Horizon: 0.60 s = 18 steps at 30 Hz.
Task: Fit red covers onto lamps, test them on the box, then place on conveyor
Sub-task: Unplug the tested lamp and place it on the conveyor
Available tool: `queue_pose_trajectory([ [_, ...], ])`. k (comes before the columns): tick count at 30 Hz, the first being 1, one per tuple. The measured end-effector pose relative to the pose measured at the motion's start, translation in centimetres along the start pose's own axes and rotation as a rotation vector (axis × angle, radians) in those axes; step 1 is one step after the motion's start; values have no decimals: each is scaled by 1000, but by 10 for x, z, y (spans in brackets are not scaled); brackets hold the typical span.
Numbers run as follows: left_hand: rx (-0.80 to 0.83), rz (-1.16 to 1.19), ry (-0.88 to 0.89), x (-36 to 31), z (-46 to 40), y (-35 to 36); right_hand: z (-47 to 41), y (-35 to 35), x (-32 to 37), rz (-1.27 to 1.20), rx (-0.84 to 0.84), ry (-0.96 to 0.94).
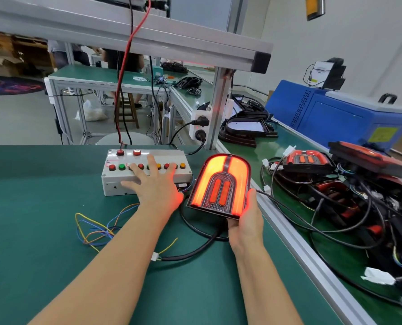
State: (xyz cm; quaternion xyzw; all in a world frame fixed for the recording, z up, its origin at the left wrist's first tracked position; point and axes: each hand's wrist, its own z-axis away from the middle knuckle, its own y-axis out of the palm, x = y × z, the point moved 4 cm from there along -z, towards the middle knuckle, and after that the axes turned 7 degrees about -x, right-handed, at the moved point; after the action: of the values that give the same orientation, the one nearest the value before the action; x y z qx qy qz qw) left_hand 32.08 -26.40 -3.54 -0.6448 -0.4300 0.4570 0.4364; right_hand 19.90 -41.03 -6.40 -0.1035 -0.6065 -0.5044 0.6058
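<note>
While the left hand (155, 184) is pressing straight, spread fingers on the test box (146, 171) buttons, the right hand (245, 221) is gripping the lit red lamp (221, 184), tilted above the green worktop (31, 219) beside the conveyor (286, 146). No writing is reading clearly.

The left hand (155, 184) spreads over the test box (146, 171) and covers several buttons in the lower row, so which ones it presses can't be told. The right hand (247, 221) holds the lit lamp (220, 186) from below, its fingers hidden behind the housing. At the right of the frame, the pile of lamps (350, 184) runs off the edge, cables tangled beyond counting. In the upper left, people behind the far table (106, 76) are hidden from the chest up by the overhead beam (125, 31).
</note>
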Motion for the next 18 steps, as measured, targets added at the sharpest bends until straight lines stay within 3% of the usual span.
queue_pose_trajectory([
  [18,-38,-50,-6,-1,-1,1,-1,1,4,-25,-18,12],
])
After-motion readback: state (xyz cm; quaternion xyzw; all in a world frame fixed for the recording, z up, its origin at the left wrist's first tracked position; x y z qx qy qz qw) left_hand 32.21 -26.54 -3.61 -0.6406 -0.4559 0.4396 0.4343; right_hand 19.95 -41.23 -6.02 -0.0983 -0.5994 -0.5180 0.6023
